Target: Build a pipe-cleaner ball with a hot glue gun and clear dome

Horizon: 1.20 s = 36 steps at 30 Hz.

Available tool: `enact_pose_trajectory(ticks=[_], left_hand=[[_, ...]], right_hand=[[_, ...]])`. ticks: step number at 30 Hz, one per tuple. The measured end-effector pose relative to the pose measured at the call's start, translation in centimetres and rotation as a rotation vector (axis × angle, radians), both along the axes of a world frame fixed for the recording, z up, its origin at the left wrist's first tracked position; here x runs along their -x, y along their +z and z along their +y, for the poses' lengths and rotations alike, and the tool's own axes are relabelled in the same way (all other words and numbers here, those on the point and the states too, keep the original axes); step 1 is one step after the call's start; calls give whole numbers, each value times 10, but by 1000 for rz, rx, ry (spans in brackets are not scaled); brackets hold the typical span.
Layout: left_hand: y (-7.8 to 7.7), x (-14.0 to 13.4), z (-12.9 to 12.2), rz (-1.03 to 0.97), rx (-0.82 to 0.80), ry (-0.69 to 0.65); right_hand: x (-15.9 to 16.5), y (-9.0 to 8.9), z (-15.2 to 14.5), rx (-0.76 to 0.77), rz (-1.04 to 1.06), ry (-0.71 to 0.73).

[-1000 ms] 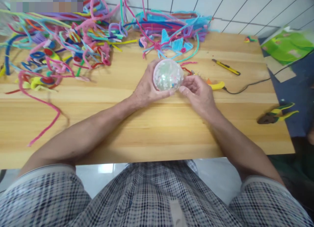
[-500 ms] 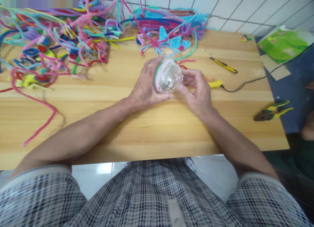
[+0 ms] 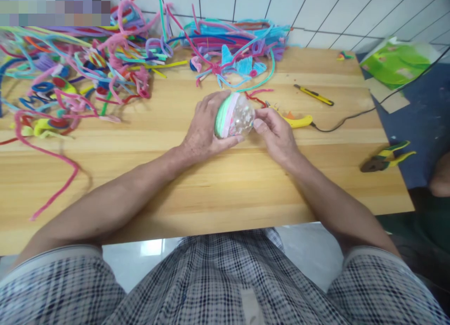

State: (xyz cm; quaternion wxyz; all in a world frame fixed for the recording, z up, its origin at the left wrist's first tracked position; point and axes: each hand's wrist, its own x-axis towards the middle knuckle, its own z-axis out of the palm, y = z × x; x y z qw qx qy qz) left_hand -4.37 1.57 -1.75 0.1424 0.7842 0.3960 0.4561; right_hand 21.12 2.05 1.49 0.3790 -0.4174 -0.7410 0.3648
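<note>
My left hand [image 3: 204,128] wraps round the left side of a clear plastic ball [image 3: 245,113], with the thumb along its near side. Green, white and pale pink fuzzy pipe cleaners [image 3: 225,116] cover the ball's left part. Through the bare right part, small shiny and pale flecks show. At the ball's right end, my right hand [image 3: 276,133] has thumb and fingers closed together against it; anything small between them is hidden. Just beyond the right hand lies a yellow-handled corded tool [image 3: 300,121], partly covered by the fingers.
A heap of coloured pipe cleaners [image 3: 116,65] fills the back left, with a bundle [image 3: 242,37] along the wall. To the right lie a yellow cutter knife [image 3: 314,95] and pliers [image 3: 378,163]. A black cord [image 3: 346,124] runs off the right edge, near a green bag [image 3: 397,62].
The ball has turned in my hands, so more of the green pipe cleaner band shows. Both hands have shifted slightly left in the picture, along with the view.
</note>
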Motion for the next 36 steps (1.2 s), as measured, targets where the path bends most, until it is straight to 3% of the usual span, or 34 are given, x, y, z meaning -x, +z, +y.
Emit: enact_pose_trajectory(ticks=[5, 9, 15, 17, 21, 24, 28, 36], left_hand=[[-2, 0, 1, 2, -28, -16], [-1, 1, 3, -5, -43, -3], [-1, 4, 3, 28, -49, 44], [-1, 2, 1, -7, -29, 43], [1, -1, -5, -55, 61, 99], [1, -3, -7, -85, 84, 121], [0, -5, -6, -82, 70, 123], [-3, -3, -5, -40, 85, 116]], right_hand=[[3, -2, -2, 20, 50, -8], [5, -3, -5, -97, 6, -57], [-6, 10, -4, -385, -274, -13], [-19, 17, 5, -435, -429, -79], [-52, 30, 30, -337, -728, -289], [-63, 37, 38, -208, -892, -243], [-54, 37, 35, -157, -1056, -202], [-38, 29, 34, -76, -1075, -318]])
